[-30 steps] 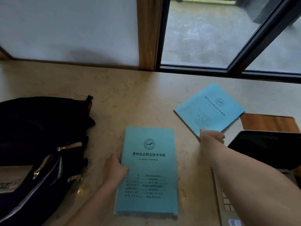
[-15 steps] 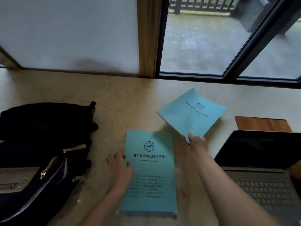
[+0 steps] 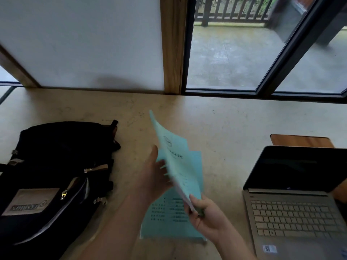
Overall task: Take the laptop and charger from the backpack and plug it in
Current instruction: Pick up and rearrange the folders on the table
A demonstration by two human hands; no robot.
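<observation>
Presently, head view, item by item.

Right hand [image 3: 204, 216]: fingers pinch the near corner of a blue booklet [image 3: 176, 162], which is lifted and tilted on edge above the counter [image 3: 234, 124].

Left hand [image 3: 152, 175]: fingers spread and straight, gripping nothing, palm turned toward the raised booklet's face; contact cannot be told through the blur.

Second blue booklet [image 3: 169, 216]: lies flat on the counter beneath both hands.

Laptop [image 3: 294, 209]: already out, open on the counter at the right, screen dark; a wooden board [image 3: 300, 140] lies just behind it.

Backpack [image 3: 54, 177]: black, lying at the left, zips partly open. Charger: not visible; by judgement it is inside the bag.

Step in hand, as judged: clearing the loose booklets into one pile so the counter frees up for the charger.

Handling notes: thin paper flexes, so the open left palm should support the lifted booklet's face while the right lowers it square onto the flat one. Set the pile between backpack and laptop, clear of the keyboard. Release only once it lies flat; a corner pinch alone lets pages fan or slip.
</observation>
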